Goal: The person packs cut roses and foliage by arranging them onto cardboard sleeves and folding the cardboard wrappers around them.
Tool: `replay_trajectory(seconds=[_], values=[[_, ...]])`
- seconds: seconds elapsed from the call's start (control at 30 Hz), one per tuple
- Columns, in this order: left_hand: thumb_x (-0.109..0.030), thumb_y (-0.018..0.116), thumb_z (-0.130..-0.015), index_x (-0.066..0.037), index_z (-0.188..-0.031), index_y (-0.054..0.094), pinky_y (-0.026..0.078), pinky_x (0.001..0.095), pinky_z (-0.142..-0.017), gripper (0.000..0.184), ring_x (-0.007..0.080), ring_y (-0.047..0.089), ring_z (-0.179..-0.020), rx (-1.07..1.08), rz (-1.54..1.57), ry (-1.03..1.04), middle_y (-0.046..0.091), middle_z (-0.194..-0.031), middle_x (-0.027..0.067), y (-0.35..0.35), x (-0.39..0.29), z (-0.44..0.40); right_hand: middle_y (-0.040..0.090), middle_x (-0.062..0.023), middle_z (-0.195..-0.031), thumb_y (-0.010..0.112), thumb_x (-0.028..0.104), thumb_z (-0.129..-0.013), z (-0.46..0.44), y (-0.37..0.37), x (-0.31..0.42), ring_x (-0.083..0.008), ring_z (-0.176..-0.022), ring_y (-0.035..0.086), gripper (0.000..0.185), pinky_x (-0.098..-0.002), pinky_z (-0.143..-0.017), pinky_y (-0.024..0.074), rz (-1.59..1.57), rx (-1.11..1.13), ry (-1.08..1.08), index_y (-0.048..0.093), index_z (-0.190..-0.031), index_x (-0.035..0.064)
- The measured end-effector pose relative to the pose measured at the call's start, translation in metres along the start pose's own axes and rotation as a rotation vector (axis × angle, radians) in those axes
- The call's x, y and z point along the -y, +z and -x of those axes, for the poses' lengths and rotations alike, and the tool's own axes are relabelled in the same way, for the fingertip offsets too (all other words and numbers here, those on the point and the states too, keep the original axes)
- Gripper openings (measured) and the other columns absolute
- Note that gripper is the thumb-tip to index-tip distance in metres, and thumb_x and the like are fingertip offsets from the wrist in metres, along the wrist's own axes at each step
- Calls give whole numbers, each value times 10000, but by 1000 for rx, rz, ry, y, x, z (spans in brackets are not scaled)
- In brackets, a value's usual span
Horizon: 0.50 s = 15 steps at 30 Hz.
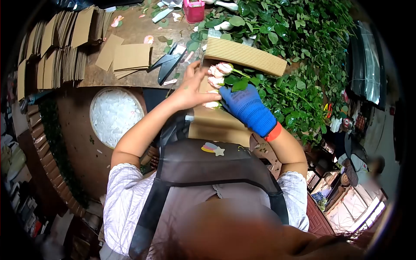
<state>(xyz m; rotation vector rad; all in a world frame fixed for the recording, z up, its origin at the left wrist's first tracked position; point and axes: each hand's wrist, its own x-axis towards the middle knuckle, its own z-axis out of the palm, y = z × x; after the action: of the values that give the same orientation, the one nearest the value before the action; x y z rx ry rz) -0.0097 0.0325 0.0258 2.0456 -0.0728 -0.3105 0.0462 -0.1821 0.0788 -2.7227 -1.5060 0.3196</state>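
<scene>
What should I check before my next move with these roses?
1. Roses: heads grouped beside the left grip. Ok.
2. Right grip: wearing a blue glove, near the blooms. Ok.
3. What the right grip holds: hidden by the glove. Cannot tell.
4. Stapler: in view, apart from both grips. Ok.
5. Table clear of scraps: loose petals near the stapler. Not ok.

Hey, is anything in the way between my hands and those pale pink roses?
Nothing visible is. Your bare left hand is right at the pale pink roses, and your gloved right hand is close beside them. The corrugated cardboard lies beyond them, not between.
</scene>
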Motion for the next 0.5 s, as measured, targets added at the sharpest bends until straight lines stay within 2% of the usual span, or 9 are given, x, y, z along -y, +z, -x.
replay_trajectory(seconds=[0.03, 0.13, 0.17, 0.27, 0.3, 0.5], values=[[-451, 880, -704, -74, -1362, 505, 314, 535, -1147, 846, 499, 286, -1405, -92, 69, 15, 268, -1487, 325, 3, -2, 2, 689, -98, -838, 654, 337, -892, 0, -3, 0, -337, -763, 677, 228, -455, -614, 511, -6, -8, -11, 593, -995, 144], [-415, 875, -706, -62, -1320, 547, 340, 521, -1123, 782, 488, 351, -1359, -196, -69, 111, 357, -1439, 314, 17, 9, 5, 682, -101, -810, 632, 347, -918, 7, -41, 4, -334, -738, 679, 226, -459, -608, 513, -179, 124, 198, 598, -1015, 146], [-390, 870, -709, -57, -1286, 577, 359, 508, -1104, 728, 474, 398, -1316, -213, -58, 96, 410, -1408, 300, 19, 7, 7, 691, -108, -806, 621, 358, -934, 2, -52, 5, -322, -715, 679, 225, -464, -601, 512, -148, 90, 278, 613, -1040, 159], [-397, 870, -713, -56, -1293, 577, 361, 505, -1104, 734, 465, 395, -1322, -194, -15, 80, 407, -1418, 287, 18, 6, 9, 696, -112, -812, 626, 365, -930, -6, -18, -5, -314, -699, 679, 226, -463, -595, 514, -46, 45, 231, 630, -1055, 177], [-392, 895, -685, -46, -1242, 594, 355, 478, -1101, 721, 428, 442, -1292, -233, -46, 96, 450, -1363, 244, 20, 8, 8, 691, -117, -801, 633, 365, -922, -10, -20, -6, -319, -699, 679, 223, -453, -596, 518, -65, 63, 251, 636, -1043, 178], [-407, 887, -715, -58, -1224, 637, 339, 468, -1117, 666, 413, 406, -1340, -216, 16, 68, 449, -1368, 243, 23, 12, 8, 684, -113, -794, 638, 354, -918, -6, -11, -15, -325, -732, 683, 244, -448, -613, 526, -128, 29, 135, 650, -1091, 182]])
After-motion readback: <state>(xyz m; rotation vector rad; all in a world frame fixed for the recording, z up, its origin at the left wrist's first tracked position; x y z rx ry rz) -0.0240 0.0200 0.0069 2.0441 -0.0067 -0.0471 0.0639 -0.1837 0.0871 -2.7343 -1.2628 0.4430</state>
